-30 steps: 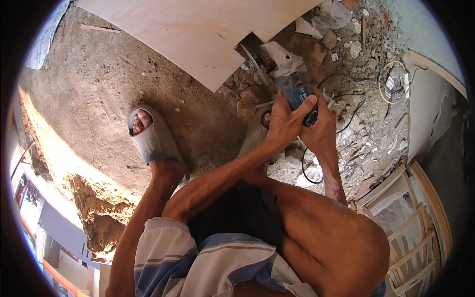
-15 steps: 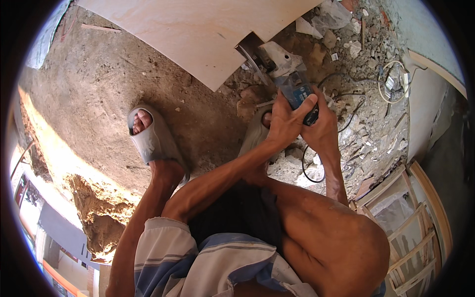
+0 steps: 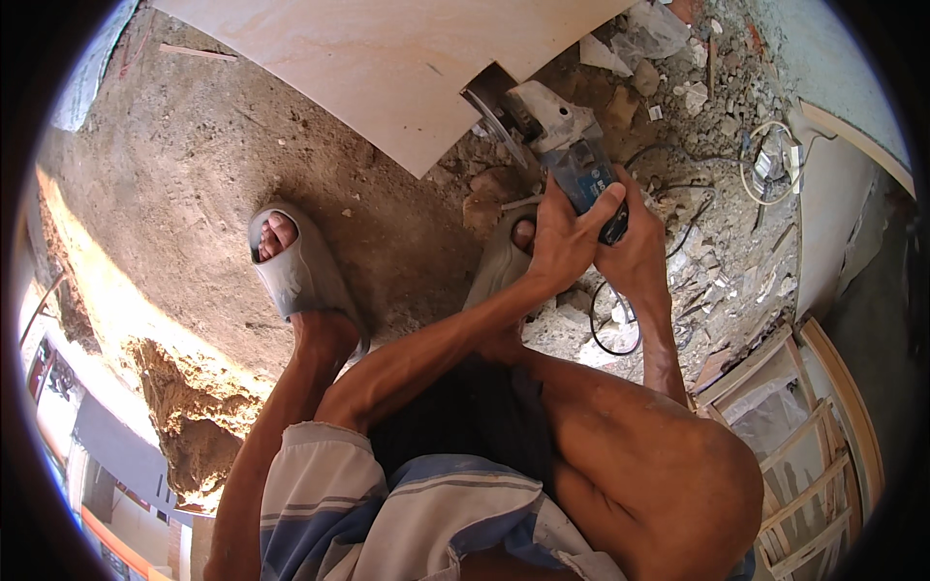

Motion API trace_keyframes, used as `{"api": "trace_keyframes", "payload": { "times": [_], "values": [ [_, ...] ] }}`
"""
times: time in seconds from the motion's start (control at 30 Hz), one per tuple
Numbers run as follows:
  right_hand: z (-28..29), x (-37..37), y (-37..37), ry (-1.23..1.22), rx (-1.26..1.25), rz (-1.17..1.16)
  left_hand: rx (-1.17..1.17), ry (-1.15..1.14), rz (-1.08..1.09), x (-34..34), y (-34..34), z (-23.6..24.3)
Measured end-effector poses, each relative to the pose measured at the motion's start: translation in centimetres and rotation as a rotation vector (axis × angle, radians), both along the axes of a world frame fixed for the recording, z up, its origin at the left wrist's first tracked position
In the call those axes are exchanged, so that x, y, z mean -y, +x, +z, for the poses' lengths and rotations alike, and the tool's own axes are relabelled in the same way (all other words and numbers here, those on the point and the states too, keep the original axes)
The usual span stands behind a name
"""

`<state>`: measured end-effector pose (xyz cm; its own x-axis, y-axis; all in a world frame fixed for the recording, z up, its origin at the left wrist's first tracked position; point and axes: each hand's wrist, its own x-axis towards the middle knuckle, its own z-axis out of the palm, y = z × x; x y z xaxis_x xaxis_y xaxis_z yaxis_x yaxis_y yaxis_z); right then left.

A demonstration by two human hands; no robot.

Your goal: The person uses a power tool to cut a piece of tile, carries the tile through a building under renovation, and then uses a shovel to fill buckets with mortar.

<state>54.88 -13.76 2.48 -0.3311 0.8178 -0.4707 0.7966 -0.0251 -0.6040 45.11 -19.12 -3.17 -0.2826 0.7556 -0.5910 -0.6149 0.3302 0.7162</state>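
My left hand [image 3: 564, 237] and my right hand [image 3: 635, 247] are both closed on the dark blue handle end of an angle grinder [image 3: 577, 169] with a dusty metal head. Its disc [image 3: 489, 121] sits at a square notch in the lower edge of a large cream tile [image 3: 368, 68], partly hidden by the grinder's head. A black cord [image 3: 620, 344] loops beside my right wrist. The grey sandal [image 3: 494, 266] on my right foot is partly behind my left forearm; the other sandal [image 3: 315, 290] is further left on the dirty floor.
Rubble [image 3: 697, 107] and bits of plastic cover the right side. A coiled white cable [image 3: 765, 198] lies near a leaning board [image 3: 823, 252]. Wooden frames [image 3: 823, 455] are at the lower right. A crumbled earth edge [image 3: 194, 387] in sunlight runs down the left.
My hands and the rear end of the grinder have shifted slightly to the right. The disc remains in about the same place at the notch, and the tile has not visibly moved.
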Motion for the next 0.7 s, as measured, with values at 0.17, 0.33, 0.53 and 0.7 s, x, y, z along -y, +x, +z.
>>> {"api": "trace_keyframes", "payload": {
  "times": [0.17, 0.33, 0.53, 0.7],
  "values": [
    [-0.32, 0.6, -0.08, 0.038, -0.007, 0.012, 0.033, -0.023, -0.016, 0.28, -0.62, 0.63],
    [-0.27, 0.47, 0.05, 0.061, 0.002, 0.028, 0.059, -0.013, -0.022, 0.2, -0.68, 0.64],
    [0.2, 0.17, -0.23, 0.036, 0.002, 0.021, 0.055, 0.005, -0.005, 0.13, -0.35, 0.36],
    [0.12, 0.4, -0.24, 0.045, -0.024, 0.008, 0.052, 0.004, -0.033, 0.26, -0.57, 0.42]
  ]
}}
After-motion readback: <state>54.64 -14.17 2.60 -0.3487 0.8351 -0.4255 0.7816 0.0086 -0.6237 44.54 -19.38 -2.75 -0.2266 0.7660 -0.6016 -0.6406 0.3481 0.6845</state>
